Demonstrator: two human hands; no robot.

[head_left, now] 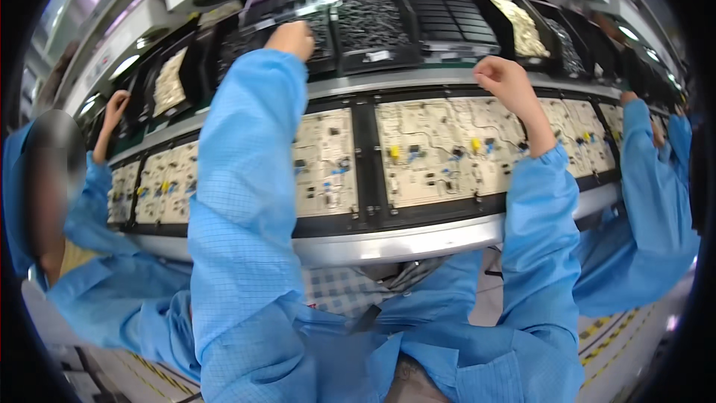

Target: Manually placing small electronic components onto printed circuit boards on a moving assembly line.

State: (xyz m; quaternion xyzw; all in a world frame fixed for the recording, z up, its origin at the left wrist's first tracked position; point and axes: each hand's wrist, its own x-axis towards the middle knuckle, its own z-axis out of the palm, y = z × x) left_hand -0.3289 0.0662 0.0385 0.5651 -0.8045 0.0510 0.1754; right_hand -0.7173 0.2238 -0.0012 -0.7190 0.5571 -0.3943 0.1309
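My left hand [293,39] reaches over the near edge of a black bin of small dark parts [319,36]. Its fingers are mostly hidden behind the back of the hand, so their grip does not show. Above the far edge of a cream circuit board [440,172], my right hand [505,83] hangs with its fingers curled into a pinch; anything between them is too small to make out. Yellow, blue and black components stand on this board. Partly behind my left sleeve lies another cream board [322,157]. Both boards sit in black frames.
A metal rail [403,242] runs along the front of the line. Behind the boards stand a bin of black parts [371,19], a slotted black tray [451,16] and a bin of cream parts [520,26]. Co-workers in blue sleeves [89,194] work at both sides.
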